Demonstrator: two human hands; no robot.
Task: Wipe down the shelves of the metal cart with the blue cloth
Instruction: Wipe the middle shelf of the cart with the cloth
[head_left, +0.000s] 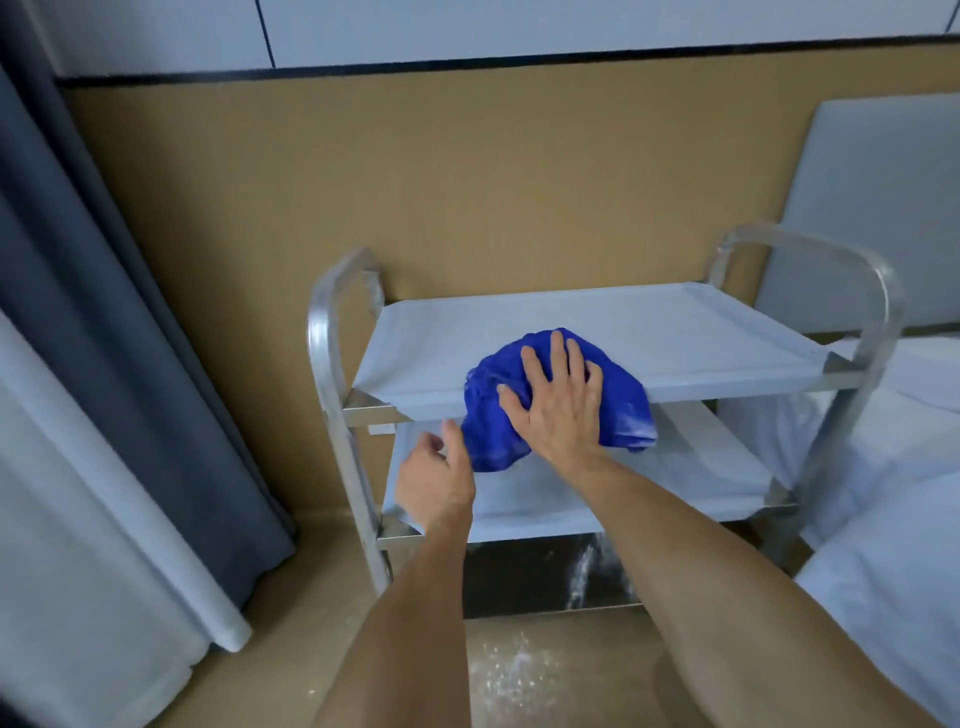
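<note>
At the front edge of the cart's (332, 332) top shelf (649, 332), my right hand (563, 405) lay flat on the blue cloth (618, 395), fingers spread and straight, pressing it down rather than gripping it. The cloth was bunched into a rumpled heap, part of it on the shelf and part hanging over the front lip toward the lower shelf (701, 467). My left hand (434, 478) was held just below and to the left of the cloth, fingers loosely curled and holding nothing; whether it touched the cloth I could not tell.

I judged the work to be in the wiping of the top shelf, near its front edge. White specks were scattered on the floor (514, 670) under the cart, and a pale smear showed on the cloth's right side, so I took it that dust or powder was being swept off. The next move, as I read it, called for firm flat pressure and a stroke along or back across the shelf, with the overhanging part gathered in so it would not drag. The lower shelf looked not yet dealt with.
</note>
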